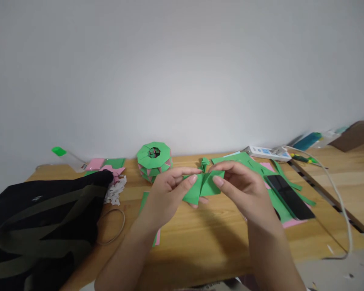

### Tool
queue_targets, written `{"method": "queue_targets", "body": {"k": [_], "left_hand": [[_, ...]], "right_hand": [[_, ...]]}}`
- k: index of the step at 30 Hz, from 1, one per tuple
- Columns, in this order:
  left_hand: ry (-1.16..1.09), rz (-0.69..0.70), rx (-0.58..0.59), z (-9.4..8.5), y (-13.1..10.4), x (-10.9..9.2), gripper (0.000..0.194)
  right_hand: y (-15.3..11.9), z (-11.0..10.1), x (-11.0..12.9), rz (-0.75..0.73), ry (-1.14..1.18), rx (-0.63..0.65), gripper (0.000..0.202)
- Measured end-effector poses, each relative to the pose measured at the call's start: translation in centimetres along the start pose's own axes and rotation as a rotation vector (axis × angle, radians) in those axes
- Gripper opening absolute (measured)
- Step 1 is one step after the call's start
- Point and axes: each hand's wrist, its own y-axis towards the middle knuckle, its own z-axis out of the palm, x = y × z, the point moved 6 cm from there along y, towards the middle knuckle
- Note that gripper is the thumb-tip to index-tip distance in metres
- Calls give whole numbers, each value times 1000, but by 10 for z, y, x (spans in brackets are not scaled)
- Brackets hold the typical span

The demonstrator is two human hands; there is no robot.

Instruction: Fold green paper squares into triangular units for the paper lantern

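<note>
A folded green paper piece (211,186), with a crease or slit down its middle, is held up over the wooden table between both hands. My left hand (172,194) pinches its left side, thumb on the near face and forefinger along the top edge. My right hand (245,186) grips the right side in the same manner, thumb in front and fingers behind. Just beyond the piece stands a small folded green paper figure (204,163), partly hidden. Green and pink paper strips (157,238) lie partly under my left forearm.
A round green and pink paper model (154,155) stands near the wall. On the left are a black bag (45,226), white paper scraps (115,192) and a loop of cord (121,226). A phone (288,196) rests on green sheets at right, near a power strip (265,152) and white cable (336,190).
</note>
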Motion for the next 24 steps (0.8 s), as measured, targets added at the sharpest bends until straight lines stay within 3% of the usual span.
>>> {"method": "queue_targets", "body": {"k": [5, 11, 17, 21, 24], "left_hand": [[-10, 79, -83, -4, -3, -2, 17], [-8, 116, -85, -6, -8, -3, 12], [7, 94, -90, -9, -4, -1, 25], [48, 87, -107, -12, 1, 2, 28], [122, 99, -113, -15, 4, 3, 27]], "right_hand": [[1, 10, -3, 28, 0, 0, 24], [3, 17, -9, 60, 60, 8, 25], [5, 19, -9, 28, 86, -28, 26], [10, 19, -16, 125, 153, -30, 26], [15, 20, -24, 197, 172, 54, 19]]}}
